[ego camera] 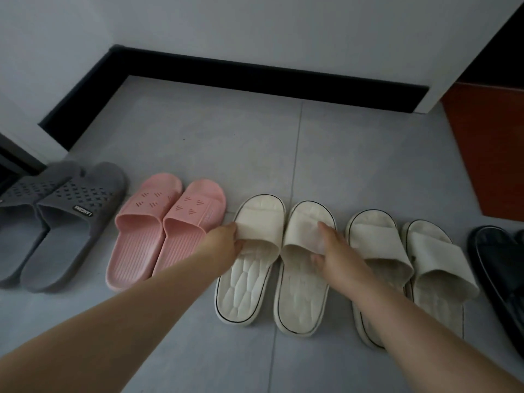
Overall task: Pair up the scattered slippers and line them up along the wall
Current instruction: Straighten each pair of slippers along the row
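At the row's centre, one cream slipper [249, 259] is pinched at its strap by the left hand [225, 243]; its mate [304, 268], at three o'clock, is pinched by the right hand [336, 252].

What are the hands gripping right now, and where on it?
Each hand grips one cream slipper by its strap: left hand on the left slipper, right hand on the right slipper. Both soles appear to rest on the floor.

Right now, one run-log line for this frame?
left hand: grips left cream slipper strap | right hand: grips right cream slipper strap | grey pair, pink pair: lined up
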Action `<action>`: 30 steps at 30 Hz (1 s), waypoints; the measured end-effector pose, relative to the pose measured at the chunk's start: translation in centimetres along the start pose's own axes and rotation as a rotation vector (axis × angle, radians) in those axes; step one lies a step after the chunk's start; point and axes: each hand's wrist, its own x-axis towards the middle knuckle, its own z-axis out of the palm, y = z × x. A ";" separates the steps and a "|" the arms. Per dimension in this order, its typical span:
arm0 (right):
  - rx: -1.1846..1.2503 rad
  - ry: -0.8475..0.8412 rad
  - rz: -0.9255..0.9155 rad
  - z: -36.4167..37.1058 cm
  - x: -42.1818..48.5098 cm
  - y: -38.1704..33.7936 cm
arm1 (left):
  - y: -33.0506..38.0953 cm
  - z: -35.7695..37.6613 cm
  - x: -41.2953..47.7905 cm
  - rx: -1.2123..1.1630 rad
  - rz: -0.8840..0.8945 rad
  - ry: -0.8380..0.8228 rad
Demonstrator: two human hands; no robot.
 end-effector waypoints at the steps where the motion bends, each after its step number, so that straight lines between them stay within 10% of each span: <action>1: 0.008 0.015 -0.004 0.1 0.3 -0.2 | -0.1 -0.1 0.1 0.007 -0.014 0.007; 24: 0.114 0.061 -0.067 -0.3 -0.4 1.4 | 2.2 -1.7 0.2 0.173 -0.058 -0.043; 30: 0.215 0.360 -0.029 -2.7 -5.7 7.8 | 9.4 -1.3 0.3 0.079 0.218 -0.049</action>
